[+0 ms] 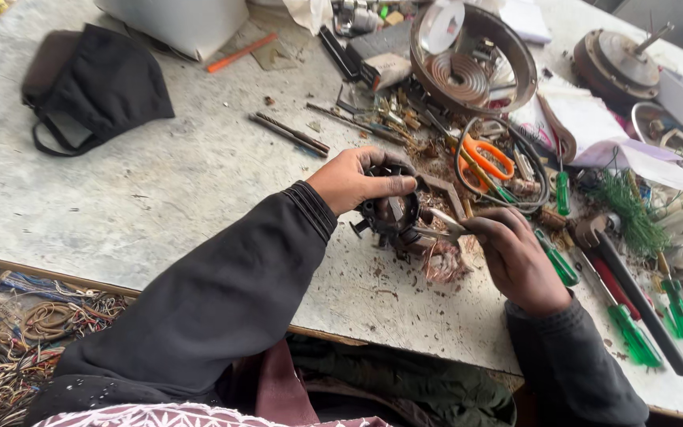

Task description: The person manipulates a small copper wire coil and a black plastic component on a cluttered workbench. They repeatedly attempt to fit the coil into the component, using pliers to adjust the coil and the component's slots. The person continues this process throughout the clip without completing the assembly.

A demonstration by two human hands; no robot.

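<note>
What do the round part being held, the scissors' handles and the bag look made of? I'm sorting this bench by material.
Round part in the left hand: dark, dull metal by its look, with grimy slots; copper-coloured wire lies beside it. Scissors' handles: glossy orange, likely plastic. Black bag: soft, matte, folding fabric. The right hand holds a shiny metal tool.

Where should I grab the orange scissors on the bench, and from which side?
Take the orange scissors by the handle loops, coming from above. The loops lie flat and exposed on the clutter, while the blades are buried under black cable, out of sight.
</note>
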